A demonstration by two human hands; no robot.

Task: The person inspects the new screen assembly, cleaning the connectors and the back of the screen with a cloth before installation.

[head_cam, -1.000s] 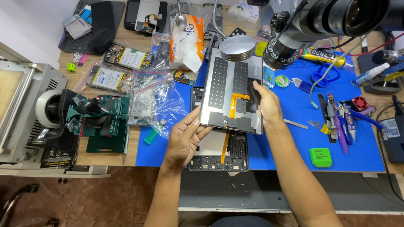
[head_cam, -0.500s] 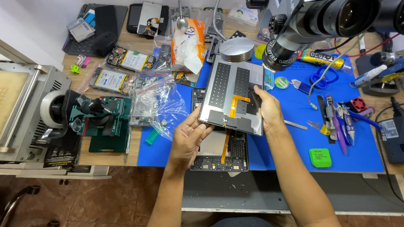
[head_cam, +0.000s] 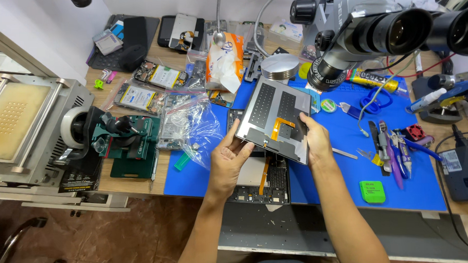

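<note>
My left hand [head_cam: 230, 159] and my right hand [head_cam: 315, 139] hold a grey tablet display panel [head_cam: 275, 119] by its two lower edges, lifted and tilted above the blue work mat [head_cam: 351, 163]. The panel's back faces me, with two dark perforated patches and an orange flex cable across it. Beneath it lies the open tablet body [head_cam: 262, 184], showing a silver plate, dark circuit boards and another orange flex cable. A microscope head [head_cam: 377, 33] hangs just above and to the right of the panel.
Tweezers, screwdrivers and pliers [head_cam: 390, 145] lie on the mat's right side by a green square pad [head_cam: 372, 191]. Clear plastic bags [head_cam: 189, 125], a green clamp jig [head_cam: 126, 141] and a grey heating machine [head_cam: 18, 125] stand to the left. A round metal disc [head_cam: 279, 66] sits behind the panel.
Both hands have raised the display panel higher off the tablet body and tilted it up more. My left hand has shifted onto its lower left edge.
</note>
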